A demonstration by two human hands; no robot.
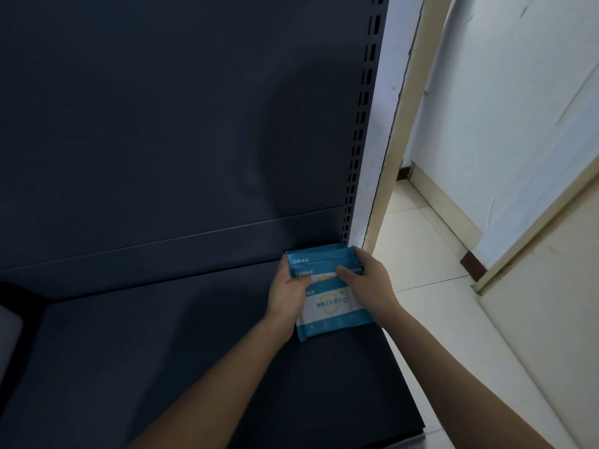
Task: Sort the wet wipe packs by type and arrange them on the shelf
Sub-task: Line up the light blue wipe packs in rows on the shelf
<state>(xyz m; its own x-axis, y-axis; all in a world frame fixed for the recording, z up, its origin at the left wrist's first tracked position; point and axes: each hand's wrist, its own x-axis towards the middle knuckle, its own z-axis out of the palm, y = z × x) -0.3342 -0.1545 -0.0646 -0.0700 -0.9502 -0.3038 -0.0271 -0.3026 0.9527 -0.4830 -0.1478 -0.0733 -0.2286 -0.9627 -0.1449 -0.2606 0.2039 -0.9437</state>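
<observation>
We see the wet wipe packs [327, 286] a little right of the middle, in the lower half of the picture. They are blue and white. They sit in a small row, one partly over the next. The front pack [334, 314] lies closest to us, and we can see its white front with blue writing. The other packs peek out behind it, and only their blue top edges show. We cannot tell just how many there are.

The packs rest on the dark shelf [162, 351], right in its far right corner. The back ones touch the dark back wall [162, 124] of the shelf.

The left hand [287, 293] is on the left side of the packs. Its fingers bend around their left edge and hold them. The right hand [369, 280] is on the right side. Its thumb presses on the front of a pack, and its fingers bend over the top right corner. So both hands hold the packs between them.

Just right of the packs, a dark post [363, 108] with little slots goes up to the top of the picture. Further right we see a pale tile floor [421, 254] and a white wall [502, 108]. At the lower left edge there is a grey thing [9, 335] that we cannot make out.
</observation>
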